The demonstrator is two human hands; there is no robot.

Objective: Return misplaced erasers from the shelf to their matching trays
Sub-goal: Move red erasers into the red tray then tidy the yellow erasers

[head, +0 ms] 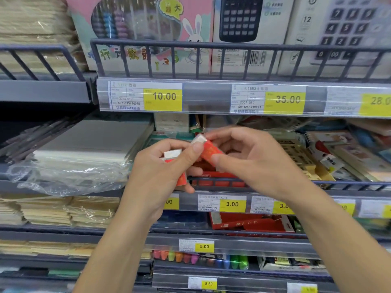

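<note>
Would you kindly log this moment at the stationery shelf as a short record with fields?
setting: shop shelving with price labels on the rails
left hand: grips red-sleeved erasers
right hand: pinches one red-sleeved eraser, its white end up and to the left
hands: close together in front of the middle shelf
behind hands: red tray at the shelf front
shelf above: abacus box, calculator boxes
</note>
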